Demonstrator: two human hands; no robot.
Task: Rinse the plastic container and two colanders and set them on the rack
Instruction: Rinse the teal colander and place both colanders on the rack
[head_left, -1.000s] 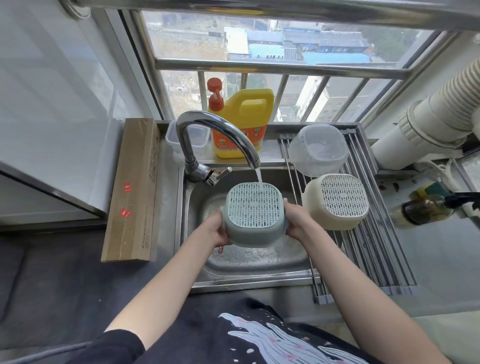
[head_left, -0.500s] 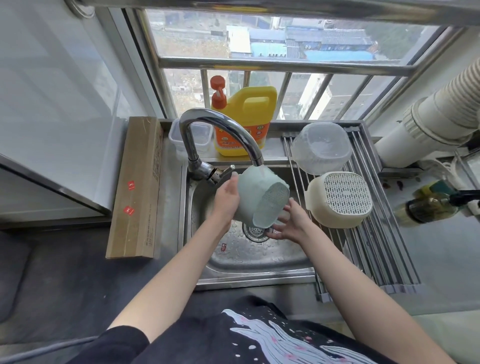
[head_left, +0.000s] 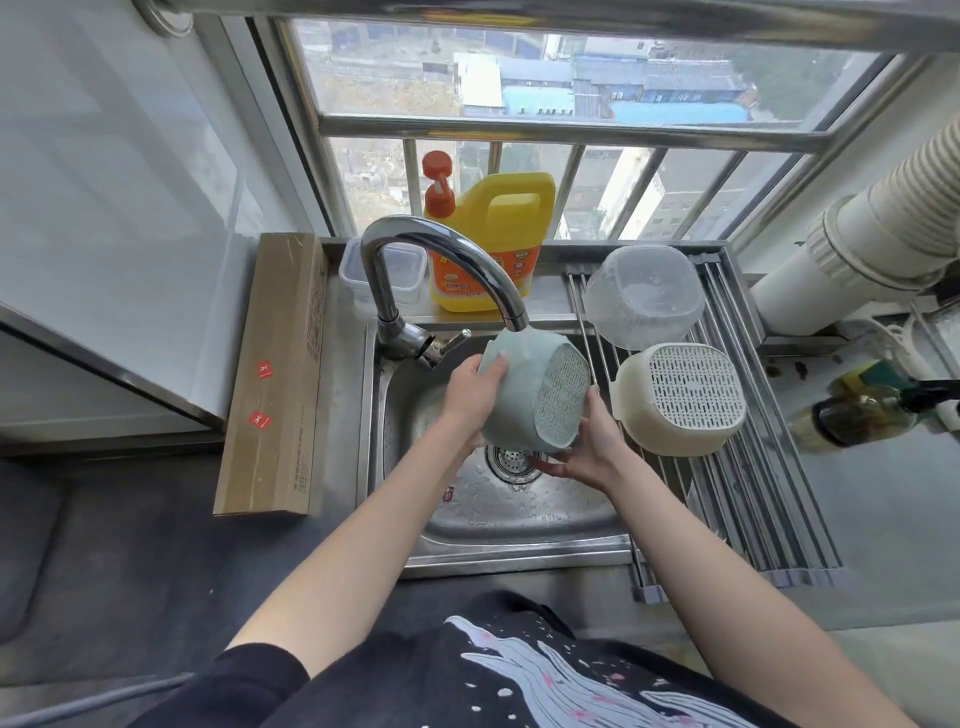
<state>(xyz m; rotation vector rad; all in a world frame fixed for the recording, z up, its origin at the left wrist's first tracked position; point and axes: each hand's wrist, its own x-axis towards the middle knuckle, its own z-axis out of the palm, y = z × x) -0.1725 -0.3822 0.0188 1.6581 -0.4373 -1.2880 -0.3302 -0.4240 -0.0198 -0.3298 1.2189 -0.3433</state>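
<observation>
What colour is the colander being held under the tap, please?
Pale green colander, perforated base; clearest in the head view.

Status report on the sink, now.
Left hand and right hand both hold green colander under faucet. Clear container, cream colander on rack. Nothing blocking.
</observation>
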